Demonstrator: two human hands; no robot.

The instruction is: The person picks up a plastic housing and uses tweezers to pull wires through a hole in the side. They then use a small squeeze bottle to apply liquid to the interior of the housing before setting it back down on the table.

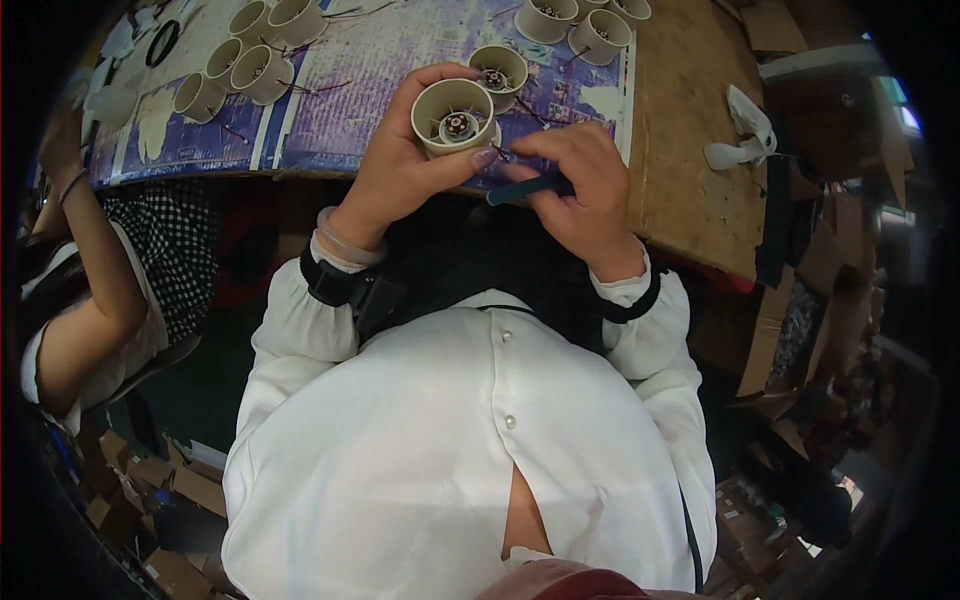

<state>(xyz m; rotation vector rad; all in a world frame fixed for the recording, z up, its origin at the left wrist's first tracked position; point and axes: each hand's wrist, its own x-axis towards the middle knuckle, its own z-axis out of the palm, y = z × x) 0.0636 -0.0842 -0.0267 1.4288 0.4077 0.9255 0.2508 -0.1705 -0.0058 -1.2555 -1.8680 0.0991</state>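
My left hand (400,165) is wrapped round a cream, cup-shaped plastic housing (425,108), tilted so that its open end shows. Inside sit a small round motor part with a copper-coloured centre and thin upright fins. Close to the housing's right side is my right hand (585,190), with its fingers closed on a slim dark-teal tool (520,189). The tool's rounded end points left; its other end is hidden in the palm. Thumb and forefinger are near short dark wires by the housing, and I cannot tell whether they touch them. Just beyond stands a second cream housing (510,65) with wires trailing out.
Several like housings (262,75) stand at the back left, and more (600,37) at the back right. A purple printed sheet (345,80) covers the table beside bare brown board (690,180). White plastic (745,135) lies right. A co-worker's arm (100,270) is at left.
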